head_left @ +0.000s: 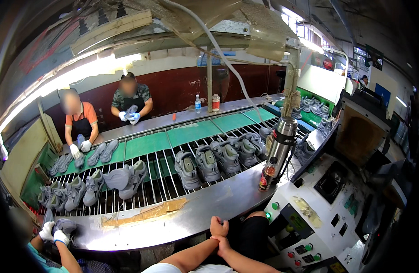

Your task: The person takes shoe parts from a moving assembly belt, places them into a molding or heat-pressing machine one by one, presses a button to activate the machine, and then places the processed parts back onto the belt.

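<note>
Centrally, in the head view, the bare left hand [219, 226] curls loosely into a fist; the bare right hand [224, 246] clasps the left wrist [212, 242], near the shiny steel counter [209, 198]. Beyond, grey chunky-soled sneakers [207, 163] stand on parallel metal rods [172, 168].

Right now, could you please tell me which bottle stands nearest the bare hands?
The small dark bottle in front of the steel flask; the blue bottle and red bottle stand on the far ledge.

White wall [166, 65], scuffed dark red lower band [173, 87], glowing strip light [89, 70] at left, bright windows [289, 19] upper right
</note>
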Motion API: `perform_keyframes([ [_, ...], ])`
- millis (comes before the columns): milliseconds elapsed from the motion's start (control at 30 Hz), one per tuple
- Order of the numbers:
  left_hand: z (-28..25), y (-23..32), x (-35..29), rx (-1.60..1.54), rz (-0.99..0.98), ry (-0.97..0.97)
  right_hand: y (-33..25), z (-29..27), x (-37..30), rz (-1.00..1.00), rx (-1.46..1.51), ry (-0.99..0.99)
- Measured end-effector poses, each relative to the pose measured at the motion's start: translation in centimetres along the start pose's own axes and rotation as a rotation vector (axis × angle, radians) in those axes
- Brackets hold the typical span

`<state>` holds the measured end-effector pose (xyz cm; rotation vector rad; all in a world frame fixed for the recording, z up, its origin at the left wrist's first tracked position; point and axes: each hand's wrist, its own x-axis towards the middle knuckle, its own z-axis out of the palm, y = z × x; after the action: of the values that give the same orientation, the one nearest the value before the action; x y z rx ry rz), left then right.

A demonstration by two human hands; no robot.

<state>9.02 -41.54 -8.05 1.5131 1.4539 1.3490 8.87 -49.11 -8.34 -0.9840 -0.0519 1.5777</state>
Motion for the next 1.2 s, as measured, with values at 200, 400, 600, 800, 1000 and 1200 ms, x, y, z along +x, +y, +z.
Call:
perform_keyframes([
  [200,-5.4,1.5,6.1,-0.418,-0.524,-0.533,-0.8,-1.5,0.4,0.008,0.219,-0.472],
  [400,-14.5,1.4,12.5,0.301,-0.021,-1.709,-1.6,-1.3,0.6,0.09,0.192,-0.476],
  [600,-18.4,-5.3,20.5,0.533,0.383,0.042,-1.9,-1.2,0.4,0.084,0.08,-0.329],
  [800,-28.5,-12.2,31.3,-0.458,-0.257,0.713,-1.6,-1.1,0.8,0.073,0.07,-0.238],
  [1000,-33.4,-9.7,36.3,-0.699,-0.753,0.579,-0.9,-1.4,2.0,0.086,0.045,-0.152],
  [1200,-37.8,-10.5,42.5,-0.683,-0.909,0.411,-0.1,-1.0,3.7,0.132,-0.001,-0.083],
])
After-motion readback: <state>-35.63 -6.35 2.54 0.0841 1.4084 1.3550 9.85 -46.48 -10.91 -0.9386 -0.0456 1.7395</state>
